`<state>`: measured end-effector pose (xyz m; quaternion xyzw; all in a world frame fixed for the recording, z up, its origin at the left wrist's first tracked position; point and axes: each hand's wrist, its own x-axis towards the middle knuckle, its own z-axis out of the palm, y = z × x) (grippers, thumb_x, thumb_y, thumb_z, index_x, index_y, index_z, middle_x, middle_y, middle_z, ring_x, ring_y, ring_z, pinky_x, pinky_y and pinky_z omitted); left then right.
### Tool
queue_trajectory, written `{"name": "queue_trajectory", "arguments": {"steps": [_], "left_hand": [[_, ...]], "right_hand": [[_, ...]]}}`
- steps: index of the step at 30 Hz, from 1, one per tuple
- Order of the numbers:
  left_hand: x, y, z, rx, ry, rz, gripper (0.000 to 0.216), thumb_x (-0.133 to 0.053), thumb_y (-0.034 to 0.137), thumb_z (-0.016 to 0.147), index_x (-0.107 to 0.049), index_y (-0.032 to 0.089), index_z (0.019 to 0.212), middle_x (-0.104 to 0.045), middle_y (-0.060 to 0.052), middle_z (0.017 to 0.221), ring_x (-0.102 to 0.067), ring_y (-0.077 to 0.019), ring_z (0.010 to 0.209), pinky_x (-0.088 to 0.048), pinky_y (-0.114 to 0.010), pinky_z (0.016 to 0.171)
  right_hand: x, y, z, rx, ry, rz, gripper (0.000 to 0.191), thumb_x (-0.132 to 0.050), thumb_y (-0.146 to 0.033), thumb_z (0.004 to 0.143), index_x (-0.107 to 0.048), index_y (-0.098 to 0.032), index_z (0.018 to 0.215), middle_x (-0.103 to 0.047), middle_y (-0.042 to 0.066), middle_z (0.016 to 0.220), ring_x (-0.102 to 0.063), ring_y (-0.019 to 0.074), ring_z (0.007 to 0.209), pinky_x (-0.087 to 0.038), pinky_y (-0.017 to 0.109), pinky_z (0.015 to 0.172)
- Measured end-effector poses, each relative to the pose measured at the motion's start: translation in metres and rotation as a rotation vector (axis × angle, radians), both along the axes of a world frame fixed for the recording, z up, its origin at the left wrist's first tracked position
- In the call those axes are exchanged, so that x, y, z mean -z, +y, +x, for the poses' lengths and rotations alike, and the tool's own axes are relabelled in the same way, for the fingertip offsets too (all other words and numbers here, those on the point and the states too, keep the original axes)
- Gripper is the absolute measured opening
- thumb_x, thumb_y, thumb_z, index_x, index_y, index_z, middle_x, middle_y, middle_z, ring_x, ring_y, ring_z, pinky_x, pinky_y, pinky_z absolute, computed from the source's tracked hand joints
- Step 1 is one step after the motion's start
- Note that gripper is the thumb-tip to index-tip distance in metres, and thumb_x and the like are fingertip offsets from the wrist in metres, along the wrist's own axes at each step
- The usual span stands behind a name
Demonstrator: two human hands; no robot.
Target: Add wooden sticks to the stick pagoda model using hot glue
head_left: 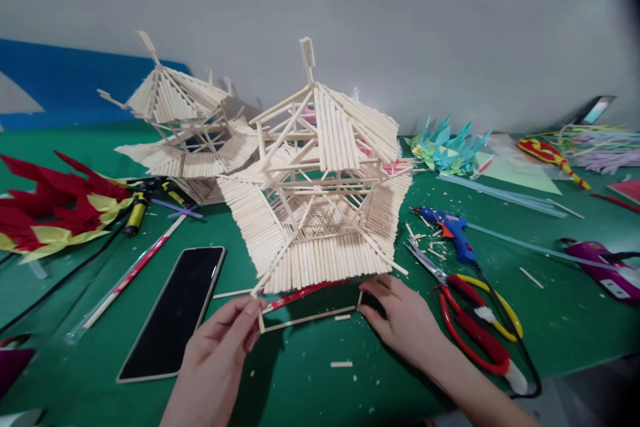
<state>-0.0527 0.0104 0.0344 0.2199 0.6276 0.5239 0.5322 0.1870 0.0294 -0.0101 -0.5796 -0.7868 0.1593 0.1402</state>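
A pavilion model of thin wooden sticks (320,260) stands before me, with slatted roof panels and some bare framing in its upper roof. Low at its front edge is a small stick frame (310,318), a long stick with a short one at each end. My left hand (223,340) is closed, thumb and fingers pinching the frame's left end. At its right end, my right hand (395,310) pinches the other short stick between thumb and fingers. A red-and-white packet of sticks (305,292) lies partly hidden behind the frame.
A second stick pavilion (185,127) stands back left. Left are a phone (173,313) and red-yellow paper craft (55,203). Right are a blue glue gun (453,230), red-handled pliers (465,320), a corded purple device (603,267) and teal folded paper (447,147). Stick offcuts (341,365) lie in front.
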Motion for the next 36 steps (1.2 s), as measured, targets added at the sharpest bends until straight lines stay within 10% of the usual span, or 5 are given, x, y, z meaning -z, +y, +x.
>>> {"name": "queue_trajectory", "arguments": {"steps": [13, 20, 36], "left_hand": [[0.017, 0.015, 0.064, 0.934, 1.227, 0.520, 0.025, -0.043, 0.014, 0.083, -0.068, 0.014, 0.083, -0.068, -0.015, 0.081, -0.062, -0.0270, 0.077, -0.046, -0.036, 0.071], [0.032, 0.034, 0.089, 1.031, 1.431, 0.488, 0.030, -0.045, 0.000, 0.074, -0.068, 0.012, 0.090, -0.069, -0.017, 0.091, -0.063, -0.0323, 0.081, -0.048, -0.047, 0.073], [0.036, 0.005, 0.032, 1.130, 1.664, 0.434, 0.029, -0.044, 0.002, 0.080, -0.068, 0.014, 0.090, -0.070, -0.013, 0.092, -0.061, -0.0300, 0.091, -0.043, -0.045, 0.081]], "right_hand": [[-0.001, -0.008, 0.018, 0.081, 0.179, 0.048, 0.018, -0.047, -0.019, 0.083, -0.061, -0.017, 0.094, -0.065, 0.006, 0.089, -0.061, 0.0182, 0.083, -0.051, 0.031, 0.074], [-0.001, -0.012, 0.034, 0.156, 0.235, 0.047, 0.017, -0.045, -0.022, 0.086, -0.060, -0.018, 0.093, -0.063, 0.006, 0.085, -0.060, 0.0194, 0.081, -0.049, 0.033, 0.073], [-0.004, -0.017, 0.023, 0.114, 0.362, -0.021, 0.016, -0.046, -0.020, 0.085, -0.060, -0.019, 0.091, -0.062, 0.006, 0.086, -0.059, 0.0185, 0.081, -0.047, 0.031, 0.073]]}}
